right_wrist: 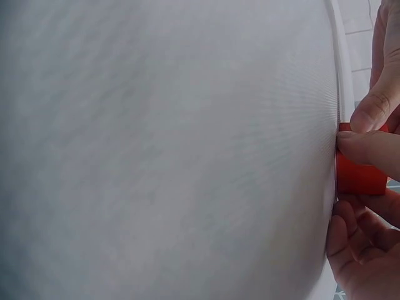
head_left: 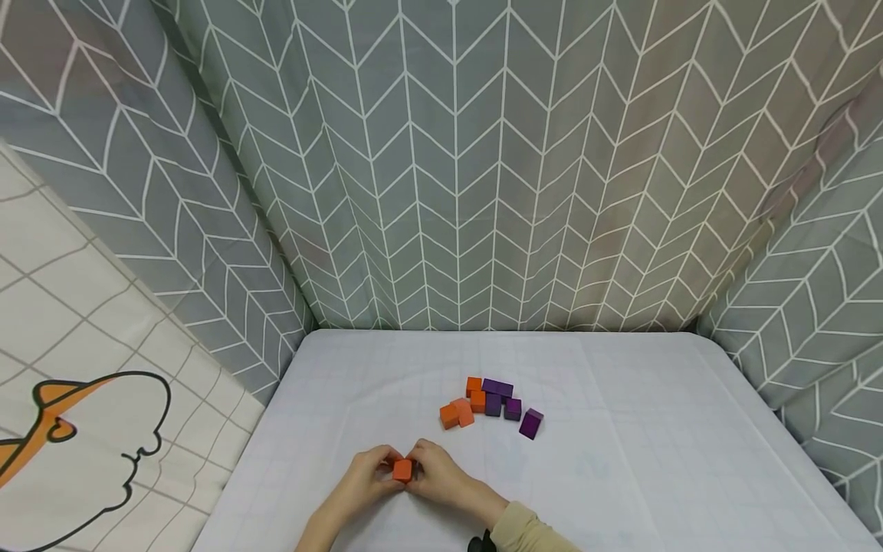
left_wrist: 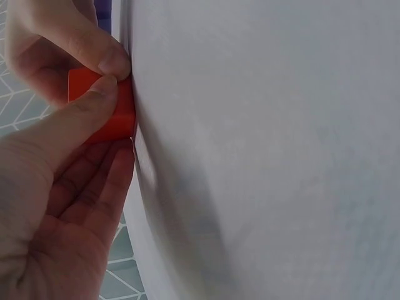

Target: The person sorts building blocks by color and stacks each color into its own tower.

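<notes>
orange block (head_left: 402, 470): small, plain orange cube-like block with matte faces, resting on the white table (head_left: 621, 460) near its front edge | left hand (head_left: 366, 479): fingers and thumb pinching the block's left side | right hand (head_left: 441, 477): pinching its right side | behind: cluster of orange blocks (head_left: 461, 406) and purple blocks (head_left: 507, 406), well apart from hands

Makeshift recording booth, likely indoors at home or lab; grey chevron-print curtains (head_left: 455, 169) enclose white-covered table (head_left: 621, 460); cartoon-print sheet (head_left: 83, 414) hangs at left; small toy blocks (head_left: 490, 402) on top
</notes>
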